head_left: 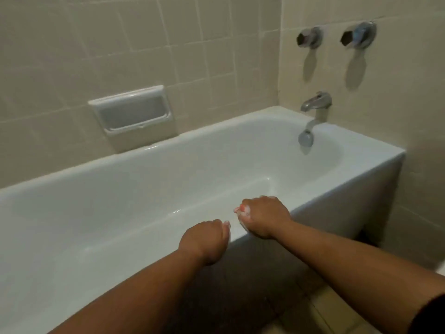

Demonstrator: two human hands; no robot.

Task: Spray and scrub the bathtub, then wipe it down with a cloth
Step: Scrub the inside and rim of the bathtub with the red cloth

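A white tub (332, 186) fills the view, seen from above by a person leaning over its near rim. Both bare forearms reach in from the bottom edge.

The right hand (265, 216) sits on the near rim, toward the tap end. Its fingers (243, 214) are closed around a small pink thing flecked with white foam, probably a sponge (238, 209). It is pressed to the rim's inner edge, which suggests scrubbing is under way there.

The left hand (204, 239) rests on the same rim, just beside the right and farther from the tap end. Its fingers are curled, with nothing visible in them. It looks placed to steady the body while the other hand works.

Inside the tub there are wet glints along the near wall and floor. No standing water or thick suds can be made out.

At the tub's far end a metal spout (315, 102) hangs over the basin, with two taps (309, 37) on the tiled wall above it. Behind the tub's long side, a recessed soap dish (134, 112) is set into the wall, with no soap visible in it.

No spray bottle or cloth is in view, so the wiping looks yet to come.
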